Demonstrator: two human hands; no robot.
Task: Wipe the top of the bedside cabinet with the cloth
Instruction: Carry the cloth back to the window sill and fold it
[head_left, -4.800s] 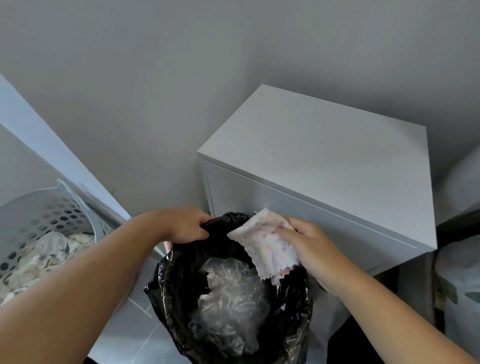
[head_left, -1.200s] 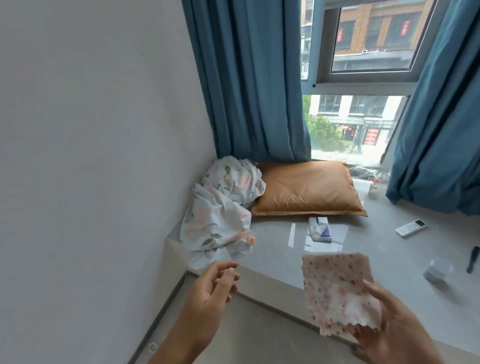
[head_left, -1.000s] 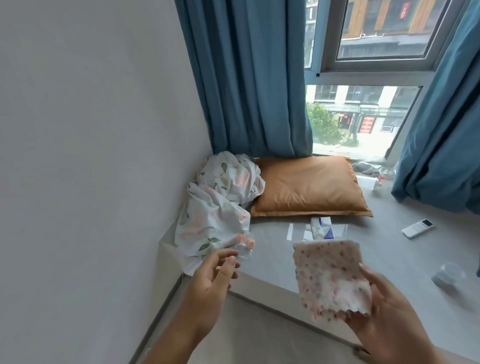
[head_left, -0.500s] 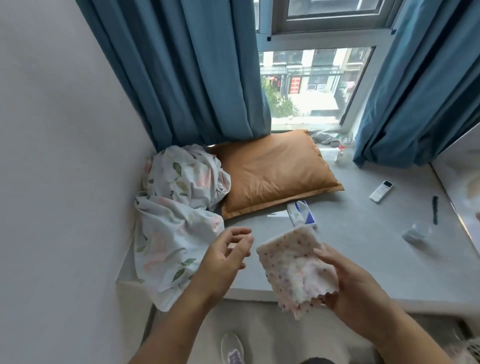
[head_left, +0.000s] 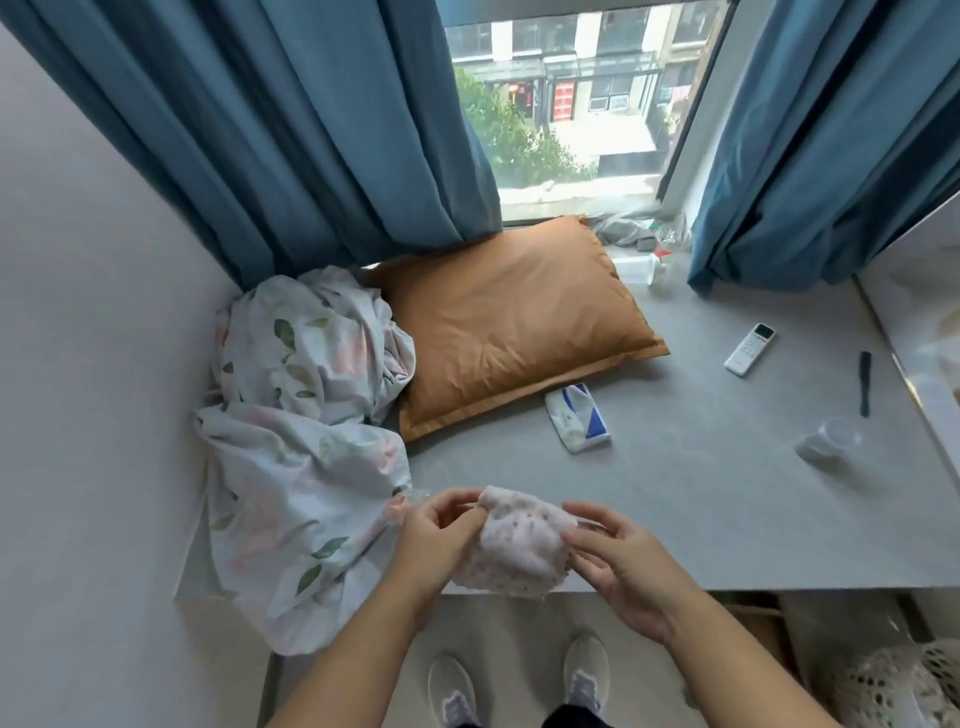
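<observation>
A small white cloth with pink dots (head_left: 517, 548) hangs between both hands, over the front edge of a grey window ledge (head_left: 701, 499). My left hand (head_left: 434, 540) pinches its upper left edge. My right hand (head_left: 621, 566) holds its right side with curled fingers. The cloth is bunched and sagging. The bedside cabinet is not in view.
On the ledge lie a floral sheet (head_left: 296, 436) in a heap at left, an orange pillow (head_left: 511, 322), a tissue pack (head_left: 576, 418), a white remote (head_left: 750, 349), a black pen (head_left: 864, 383) and a clear cup (head_left: 828, 441). Blue curtains (head_left: 291, 130) hang behind. A perforated basket (head_left: 898, 686) stands low right.
The view has swung from the cabinet and bin to the window ledge and tilted down. My left hand, empty before, has taken hold of the cloth, which now sits between both hands.
</observation>
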